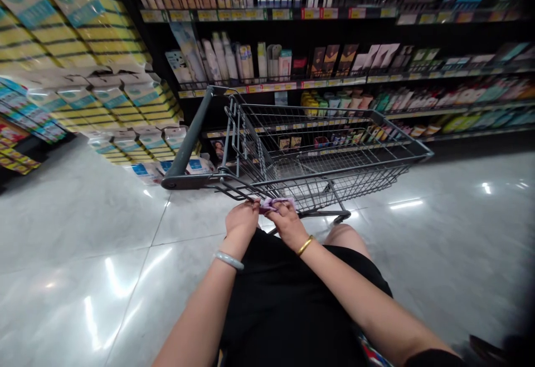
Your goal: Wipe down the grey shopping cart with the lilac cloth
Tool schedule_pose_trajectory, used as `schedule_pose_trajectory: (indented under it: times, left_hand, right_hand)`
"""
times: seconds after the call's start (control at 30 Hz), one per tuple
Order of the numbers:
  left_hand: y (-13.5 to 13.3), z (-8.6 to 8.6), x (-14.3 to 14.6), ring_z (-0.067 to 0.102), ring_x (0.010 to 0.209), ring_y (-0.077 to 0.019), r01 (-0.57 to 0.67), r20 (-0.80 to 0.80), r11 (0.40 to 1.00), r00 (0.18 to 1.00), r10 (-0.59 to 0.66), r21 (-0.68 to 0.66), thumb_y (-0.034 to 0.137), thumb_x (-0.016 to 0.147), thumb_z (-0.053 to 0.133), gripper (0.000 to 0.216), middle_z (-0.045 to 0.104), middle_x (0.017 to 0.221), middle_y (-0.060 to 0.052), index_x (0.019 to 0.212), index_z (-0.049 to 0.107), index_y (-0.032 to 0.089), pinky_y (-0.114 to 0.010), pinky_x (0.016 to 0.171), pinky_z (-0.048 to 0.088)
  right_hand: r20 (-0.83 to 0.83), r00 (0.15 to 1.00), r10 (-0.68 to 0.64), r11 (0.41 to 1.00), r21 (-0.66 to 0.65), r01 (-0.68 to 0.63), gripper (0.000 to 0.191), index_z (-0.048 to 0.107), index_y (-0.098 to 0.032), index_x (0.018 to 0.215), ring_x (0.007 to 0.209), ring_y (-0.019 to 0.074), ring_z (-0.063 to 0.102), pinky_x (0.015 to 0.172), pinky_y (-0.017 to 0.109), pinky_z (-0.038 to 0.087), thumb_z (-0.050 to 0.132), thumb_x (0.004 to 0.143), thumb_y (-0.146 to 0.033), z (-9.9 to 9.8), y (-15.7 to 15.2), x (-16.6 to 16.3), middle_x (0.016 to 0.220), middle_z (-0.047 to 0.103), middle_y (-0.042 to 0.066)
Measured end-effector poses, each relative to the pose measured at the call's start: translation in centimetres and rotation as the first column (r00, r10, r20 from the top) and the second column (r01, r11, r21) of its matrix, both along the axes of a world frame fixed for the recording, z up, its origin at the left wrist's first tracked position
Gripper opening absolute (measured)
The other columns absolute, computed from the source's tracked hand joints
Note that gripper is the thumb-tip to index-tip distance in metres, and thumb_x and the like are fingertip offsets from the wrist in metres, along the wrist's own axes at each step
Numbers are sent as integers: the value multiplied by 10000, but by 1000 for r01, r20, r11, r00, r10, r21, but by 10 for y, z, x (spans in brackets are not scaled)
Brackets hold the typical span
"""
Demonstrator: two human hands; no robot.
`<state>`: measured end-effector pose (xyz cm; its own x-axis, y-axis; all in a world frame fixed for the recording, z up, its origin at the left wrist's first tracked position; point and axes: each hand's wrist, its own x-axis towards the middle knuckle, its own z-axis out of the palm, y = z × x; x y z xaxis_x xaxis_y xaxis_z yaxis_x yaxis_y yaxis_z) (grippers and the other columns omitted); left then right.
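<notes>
A grey wire shopping cart (pixel 359 186) stands sideways in front of me, its handle (pixel 188 138) to the left. My right hand (pixel 288 226) is closed around a crumpled light-purple cloth (pixel 273 204) against the cart's near lower wires. Just left of it, my left hand (pixel 242 221) is closed, with its fingertips at the cart's wire frame and close to the cloth's edge. What those fingers pinch is hidden. A pale bangle (pixel 229 260) circles my left wrist, and a gold bracelet (pixel 305 245) my right.
Shelves (pixel 276 85) of bottles, tubes and boxes run behind the cart. Stacked yellow-and-white packs (pixel 142 102) stand at the left. Shiny grey tiled floor (pixel 125 278) lies around me, and one of my knees (pixel 346 236) shows below the cart.
</notes>
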<state>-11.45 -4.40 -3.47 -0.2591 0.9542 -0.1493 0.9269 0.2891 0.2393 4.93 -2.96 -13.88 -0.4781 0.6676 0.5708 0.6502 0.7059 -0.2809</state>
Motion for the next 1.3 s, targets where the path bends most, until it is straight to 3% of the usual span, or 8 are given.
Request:
schedule_pose_trajectory:
  times: [0.27, 0.5, 0.6, 0.77, 0.9, 1.0, 1.1, 1.3]
  left_hand:
    - [3, -13, -4, 674, 1014, -232, 27, 13, 999, 1000, -27, 19, 451, 997, 269, 503, 735, 1080, -105, 1062, 709, 214, -315, 817, 472]
    - [2, -15, -3, 679, 999, -231, 32, 22, 999, 999, -33, 37, 438, 998, 280, 491, 737, 1072, -108, 1069, 706, 206, -312, 807, 468]
    - [2, -15, -4, 680, 990, -238, 12, 44, 999, 999, -14, 37, 450, 992, 298, 485, 737, 1068, -116, 1072, 708, 205, -316, 793, 468]
    - [5, -26, -6, 690, 870, -183, 27, 126, 999, 992, -31, 34, 459, 986, 332, 437, 757, 885, -39, 977, 717, 253, -265, 709, 455]
    - [7, -39, -4, 682, 775, -151, 58, 149, 998, 987, -60, 23, 497, 991, 312, 488, 745, 789, -14, 854, 710, 250, -238, 654, 444]
    - [6, -37, -2, 687, 841, -169, 64, 87, 997, 994, -67, 38, 508, 992, 293, 516, 756, 871, -47, 888, 718, 235, -249, 696, 455]
    - [3, -24, -1, 684, 925, -212, 82, 6, 996, 997, -82, 16, 520, 985, 278, 541, 754, 962, -93, 933, 729, 224, -286, 754, 461]
    - [-7, 6, -10, 680, 912, -216, 60, -4, 998, 998, -60, -29, 364, 942, 399, 361, 748, 1002, -90, 1016, 726, 231, -283, 726, 444]
  right_hand:
    - [33, 996, -86, 984, -153, 90, 302, 706, -345, 1124, 1061, 215, 510, 1017, 443, 383, 563, 915, -182, -39, 4, 22, 1166, 644, 49]
    - [-18, 999, -27, 987, -159, 24, 319, 693, -306, 1163, 1158, 229, 472, 1017, 404, 404, 563, 904, -174, -23, -1, -4, 1278, 585, 75]
    - [8, 1000, -24, 982, -189, 25, 304, 705, -327, 1130, 1123, 219, 493, 1025, 411, 382, 565, 902, -183, -36, 2, 1, 1237, 610, 58]
    - [9, 991, -132, 958, -258, 130, 228, 743, -294, 1007, 1020, 202, 527, 968, 388, 395, 567, 882, -220, -71, 9, 29, 1121, 629, 61]
    - [-45, 968, -247, 928, -299, 223, 190, 747, -252, 906, 905, 189, 542, 858, 337, 450, 617, 780, -192, -76, 10, 30, 1005, 613, 56]
    - [-114, 941, -317, 912, -309, 270, 204, 721, -206, 870, 809, 174, 546, 753, 306, 488, 589, 736, -128, -58, 9, 24, 906, 584, 46]
    - [-182, 932, -313, 923, -290, 253, 251, 699, -204, 934, 958, 205, 562, 838, 348, 510, 568, 747, -101, -19, 0, 17, 1011, 581, 70]
    - [-313, 949, 20, 999, 49, -5, 245, 704, -299, 1022, 1168, 223, 485, 1058, 431, 404, 608, 853, -150, 73, -13, -9, 1151, 542, 58]
